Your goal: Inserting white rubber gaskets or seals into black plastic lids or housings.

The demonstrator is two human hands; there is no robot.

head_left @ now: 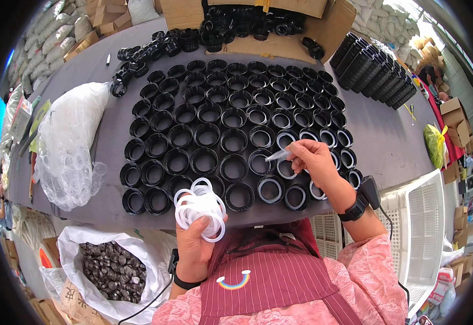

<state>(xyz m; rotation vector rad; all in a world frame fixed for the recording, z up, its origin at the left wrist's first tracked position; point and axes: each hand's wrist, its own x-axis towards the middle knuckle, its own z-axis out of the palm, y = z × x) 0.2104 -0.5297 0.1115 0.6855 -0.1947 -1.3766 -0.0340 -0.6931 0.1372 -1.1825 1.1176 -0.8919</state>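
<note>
Many short black cylindrical rings stand in close rows on the grey table. Several of those at the right and middle have a pale ring lining their inside. My left hand, at the table's front edge, is closed around a loose bunch of white plastic rings. My right hand reaches over the right part of the rows. Between its thumb and fingers it pinches one white plastic ring, seen nearly edge-on, just above the black rings. Its fingertips partly cover the black rings beneath.
A clear plastic bag of white rings lies at the left. Stacked black rings stand at the back right, by an open cardboard box. Below the table are a white sack of dark discs and a white crate.
</note>
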